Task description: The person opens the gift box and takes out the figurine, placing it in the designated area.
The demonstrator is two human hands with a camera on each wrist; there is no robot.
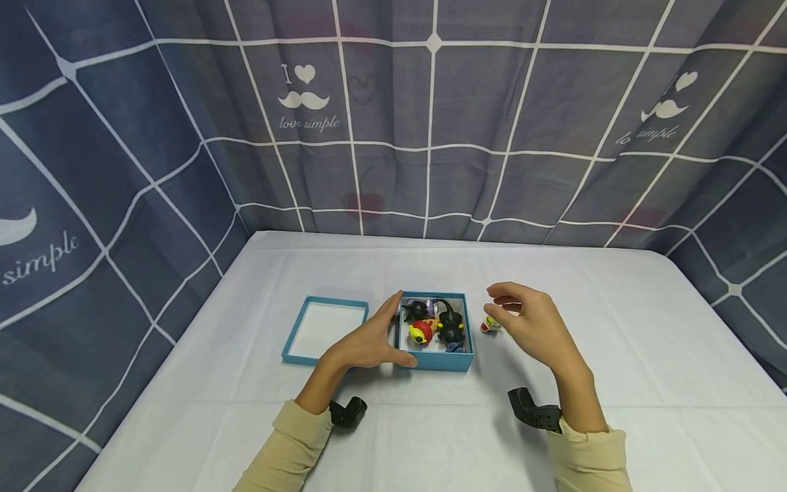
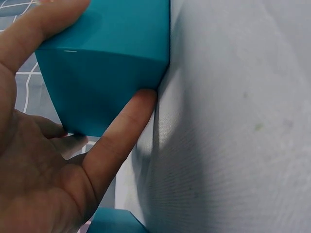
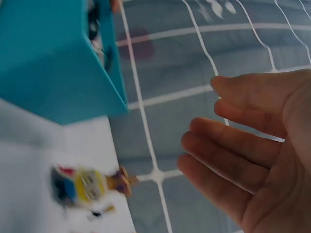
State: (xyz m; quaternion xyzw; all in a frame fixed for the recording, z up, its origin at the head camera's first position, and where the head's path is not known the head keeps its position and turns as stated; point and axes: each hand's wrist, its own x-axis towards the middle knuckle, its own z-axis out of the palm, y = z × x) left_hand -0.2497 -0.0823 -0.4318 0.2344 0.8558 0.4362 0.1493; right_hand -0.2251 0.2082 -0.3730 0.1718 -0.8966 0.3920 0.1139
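A blue open-topped box [image 1: 433,361] stands on the table with several small toy figures inside, among them a black figure [image 1: 451,326] with a curved tail and a red and yellow figure [image 1: 421,332]. My left hand [image 1: 369,342] grips the box at its left side, thumb at the near wall and fingers towards the far corner. In the left wrist view one finger lies along the bottom edge of the box [image 2: 97,87]. My right hand [image 1: 537,324], holding nothing, hovers by a small yellow toy figure [image 1: 490,324] right of the box. The right wrist view shows that figure [image 3: 90,187] blurred, apart from the fingers.
Left of the box lies its shallow lid [image 1: 337,301], blue-rimmed and white inside, partly behind my left arm. A white cloth [image 1: 430,437] covers the table. Grey-blue checked curtains [image 1: 393,123] hang at the back and both sides.
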